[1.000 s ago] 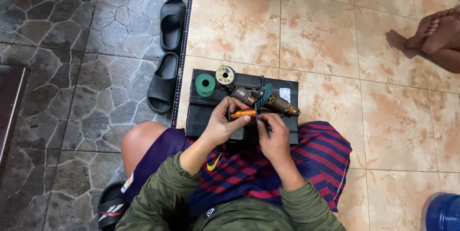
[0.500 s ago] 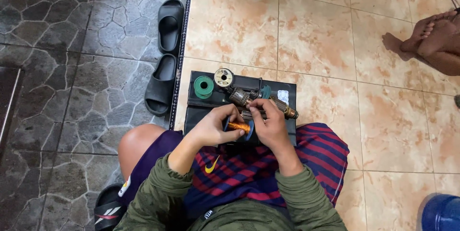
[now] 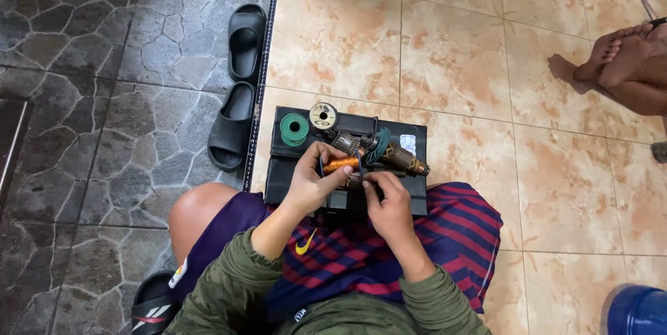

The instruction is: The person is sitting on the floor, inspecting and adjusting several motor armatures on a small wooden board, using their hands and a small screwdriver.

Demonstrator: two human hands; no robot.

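I sit on the floor over a black case [image 3: 278, 182]. My left hand [image 3: 310, 181] grips a small coil of copper wire [image 3: 340, 165] over the case. My right hand [image 3: 388, 199] pinches a thin dark strand or tool at the coil's right end. Just beyond my fingers lies a motor armature [image 3: 379, 151] with copper windings and a dark fan. A green spool [image 3: 294, 129] and a pale spool [image 3: 323, 116] stand at the case's far left corner.
A pair of black slide sandals [image 3: 236, 99] lies to the left, on the dark stone paving. Another person's bare feet [image 3: 625, 64] rest on the tan tiles at the right. A blue container [image 3: 639, 311] sits at the bottom right corner.
Both hands have stayed together over the case; the orange coil now shows more plainly between my left fingers, and my right hand has dropped slightly toward me.
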